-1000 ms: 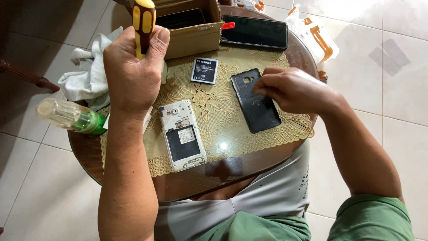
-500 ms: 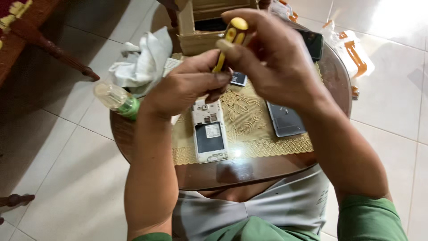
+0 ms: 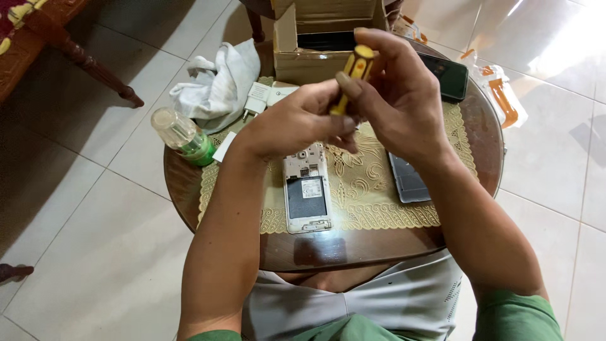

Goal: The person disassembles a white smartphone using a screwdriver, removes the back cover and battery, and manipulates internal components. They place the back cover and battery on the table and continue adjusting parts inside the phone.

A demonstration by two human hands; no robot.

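Observation:
A yellow-handled screwdriver (image 3: 355, 72) is held upright above the table by both hands. My left hand (image 3: 293, 120) grips its lower part, and my right hand (image 3: 398, 95) closes fingers around its top. Below them a white opened phone (image 3: 307, 189) lies with its back off, showing the inner parts, on a gold lace mat (image 3: 372, 202). The phone's dark back cover (image 3: 408, 180) lies to the right, partly hidden by my right forearm.
A round dark wooden table (image 3: 353, 243) carries a cardboard box (image 3: 328, 31), a black phone (image 3: 451, 76), a white charger (image 3: 259, 98), a white cloth (image 3: 218, 85) and a clear bottle with a green base (image 3: 183, 136). A plastic packet (image 3: 502, 98) lies on the tiled floor to the right.
My right hand left the back cover and came up to the screwdriver, joining my left hand. The view shifted, so the table appears lower and more central.

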